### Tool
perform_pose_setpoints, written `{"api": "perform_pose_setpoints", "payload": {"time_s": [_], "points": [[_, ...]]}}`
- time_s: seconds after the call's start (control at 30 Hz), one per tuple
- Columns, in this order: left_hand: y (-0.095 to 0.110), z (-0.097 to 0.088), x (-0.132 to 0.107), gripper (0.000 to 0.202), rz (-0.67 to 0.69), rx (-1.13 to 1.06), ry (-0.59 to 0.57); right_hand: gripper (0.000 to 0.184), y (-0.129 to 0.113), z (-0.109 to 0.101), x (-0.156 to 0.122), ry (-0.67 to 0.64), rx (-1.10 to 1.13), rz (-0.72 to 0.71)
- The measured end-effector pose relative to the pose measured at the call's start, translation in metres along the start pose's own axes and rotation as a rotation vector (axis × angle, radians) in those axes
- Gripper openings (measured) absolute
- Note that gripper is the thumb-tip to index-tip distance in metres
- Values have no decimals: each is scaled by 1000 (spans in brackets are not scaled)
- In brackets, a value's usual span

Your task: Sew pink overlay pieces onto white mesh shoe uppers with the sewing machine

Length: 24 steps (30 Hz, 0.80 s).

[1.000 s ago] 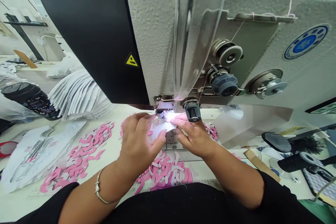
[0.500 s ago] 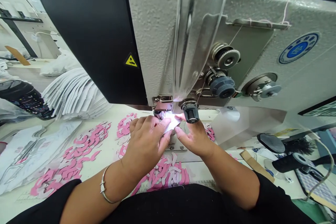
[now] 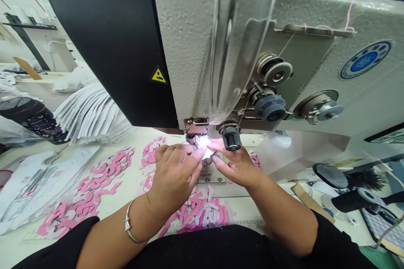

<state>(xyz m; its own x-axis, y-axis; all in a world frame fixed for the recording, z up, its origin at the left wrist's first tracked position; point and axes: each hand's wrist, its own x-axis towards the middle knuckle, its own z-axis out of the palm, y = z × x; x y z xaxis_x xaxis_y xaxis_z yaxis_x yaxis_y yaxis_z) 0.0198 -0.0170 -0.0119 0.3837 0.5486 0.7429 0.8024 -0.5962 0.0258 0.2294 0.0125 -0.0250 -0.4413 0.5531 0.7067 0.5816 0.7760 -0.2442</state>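
Note:
Under the lit needle area of a grey sewing machine (image 3: 186,42), both hands grip one small white fabric piece (image 3: 208,154). My left hand (image 3: 176,168) pinches its left side between thumb and fingers, close to the presser foot (image 3: 191,138). On the other side, my right hand (image 3: 236,162) has the piece's right edge between thumb and forefinger. Glare from the lamp washes out the fabric and hides the needle. Just below the hands shows the metal needle plate (image 3: 211,176). Curved pink and white fabric strips (image 3: 202,210) lie heaped in front of it.
More pink strips (image 3: 94,185) spread over the table at left, beside a fanned stack of white pieces (image 3: 91,113) and a white sheet with tweezers (image 3: 34,185). A black-handled tool (image 3: 350,199), a brush (image 3: 366,178) and a brown strip (image 3: 311,201) lie at right. Thread tension knobs (image 3: 269,107) jut out above my right hand.
The fabric piece has shifted slightly and turned in my fingers, with less of it showing. My left fingers have drawn a little lower. The whole view has shifted slightly.

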Motion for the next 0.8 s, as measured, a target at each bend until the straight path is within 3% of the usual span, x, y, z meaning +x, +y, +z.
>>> {"api": "perform_pose_setpoints", "payload": {"time_s": [0.47, 0.8], "points": [[-2, -5, 2, 23, 8, 18, 32, 29, -16, -2, 0, -9, -77, -12], [-7, -5, -1, 24, 5, 15, 64, 33, -29, 3, -8, 11, -261, -54]]}}
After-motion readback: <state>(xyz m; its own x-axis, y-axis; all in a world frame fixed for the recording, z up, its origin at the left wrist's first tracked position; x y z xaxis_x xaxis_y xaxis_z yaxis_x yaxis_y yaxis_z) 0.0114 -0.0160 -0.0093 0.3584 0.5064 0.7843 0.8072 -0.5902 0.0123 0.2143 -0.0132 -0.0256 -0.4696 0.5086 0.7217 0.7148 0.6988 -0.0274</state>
